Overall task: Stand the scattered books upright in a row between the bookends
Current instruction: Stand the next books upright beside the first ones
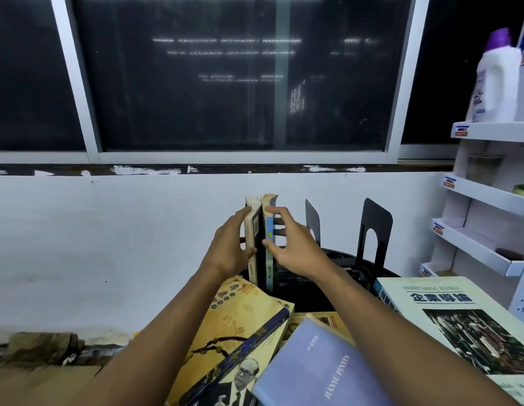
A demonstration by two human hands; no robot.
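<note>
the left hand clasps the tan book and the right hand pinches the blue book, both upright beside the bookends, so letting go could topple them onto the flat books.

Lavender book, cover lettered "HANYU PINYIN" running lengthwise, pale green textbook, "UNDERSTANDING BUSINESS" above "企業導論", yellow book, characters not legible, shelf labels, too small to read

Shop-like room, price-tagged display shelves, detergent bottle, dark window
</note>
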